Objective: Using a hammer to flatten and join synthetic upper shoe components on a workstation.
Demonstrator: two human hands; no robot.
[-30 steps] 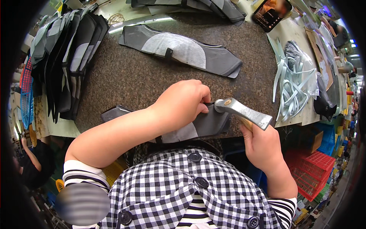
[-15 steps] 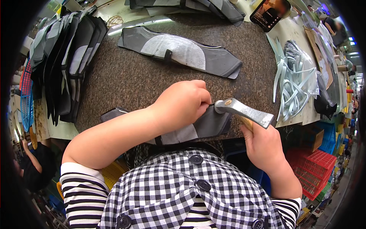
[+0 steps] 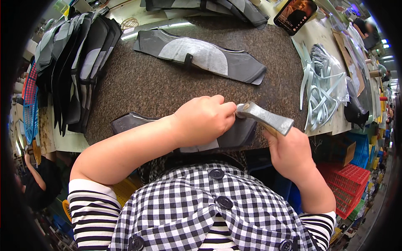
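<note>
My right hand [image 3: 291, 151] is wrapped round the wooden handle of a hammer [image 3: 268, 117]. The round face of its metal head is close beside the fingers of my left hand [image 3: 206, 119]. That left hand is closed over a dark grey flat piece [image 3: 236, 136] with a lighter grey patch, lying at the near edge of the stone slab [image 3: 167, 94]. What its fingers pinch is hidden from me. Farther back on the slab lies a similar grey piece [image 3: 194, 55], with a pale half-round patch and a small black tab.
Stacks of dark grey pieces [image 3: 69, 67] stand at the left, and more pieces [image 3: 209, 6] lie at the back. A lit phone [image 3: 295, 16] leans at the back right. Pale strips [image 3: 324, 90] are heaped on the right; a red crate [image 3: 345, 184] sits below.
The hammer's head has shifted slightly up and left, turning a little. My left hand has moved slightly right, still closed. The rest of the view has shifted slightly.
</note>
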